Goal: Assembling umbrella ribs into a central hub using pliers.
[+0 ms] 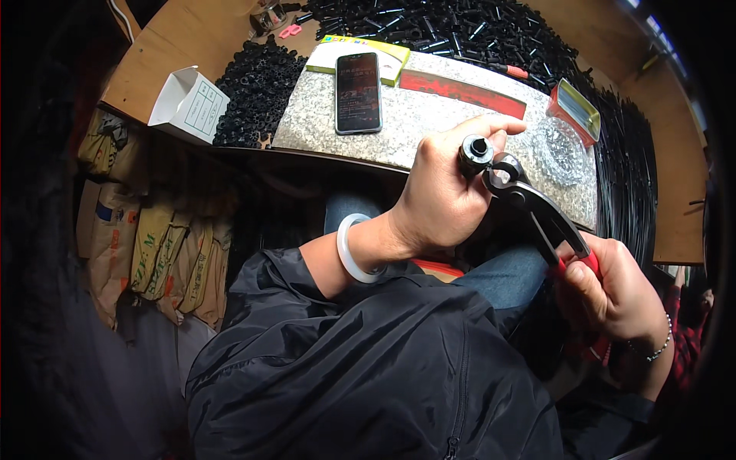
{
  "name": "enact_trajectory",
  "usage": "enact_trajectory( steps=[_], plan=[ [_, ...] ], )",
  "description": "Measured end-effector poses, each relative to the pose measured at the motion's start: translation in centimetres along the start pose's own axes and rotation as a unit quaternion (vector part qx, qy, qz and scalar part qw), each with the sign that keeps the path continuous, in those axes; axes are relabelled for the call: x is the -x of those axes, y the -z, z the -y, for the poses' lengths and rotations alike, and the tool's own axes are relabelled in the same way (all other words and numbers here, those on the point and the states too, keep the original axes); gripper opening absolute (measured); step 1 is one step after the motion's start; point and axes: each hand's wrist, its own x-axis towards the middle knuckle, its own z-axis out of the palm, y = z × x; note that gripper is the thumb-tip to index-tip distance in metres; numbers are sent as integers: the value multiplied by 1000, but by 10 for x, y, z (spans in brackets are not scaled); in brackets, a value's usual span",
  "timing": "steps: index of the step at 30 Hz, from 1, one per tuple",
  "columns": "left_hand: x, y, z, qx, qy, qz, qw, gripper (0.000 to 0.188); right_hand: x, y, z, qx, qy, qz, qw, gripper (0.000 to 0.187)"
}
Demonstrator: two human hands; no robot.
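Observation:
Above my lap, my left hand (441,195) is closed round a black cylindrical part (476,150), its round end with a dark hole and pale rim facing up. The index finger stretches out past it to the right. My right hand (619,291) grips the red handles of a pair of dark metal pliers (553,213). The rounded jaws of the pliers sit right beside the black part, at its right; whether they bite on it I cannot tell. My left palm and the part's lower length are hidden.
On the speckled stone slab (307,126) lie a phone (359,93), a red strip (462,95), a yellow-green box (395,57) and crumpled clear plastic (563,149). Around it are a white box (190,106), heaps of small black parts (261,84), and long black rods (625,169).

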Motion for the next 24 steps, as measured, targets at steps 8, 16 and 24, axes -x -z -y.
enact_trajectory(
  steps=[8, 16, 24],
  plan=[
    [-8, 2, -5, 9, 2, -6, 1000, 25, -23, -14, -31, 83, 230, -48, 969, 24],
    [-11, 2, -6, -20, -17, -13, 1000, 22, -9, -5, -6, 146, 111, -92, 979, 29],
    [-21, 0, -5, -38, -67, -34, 996, 21, -21, -3, -21, 220, 198, -177, 939, 29]
  ],
)
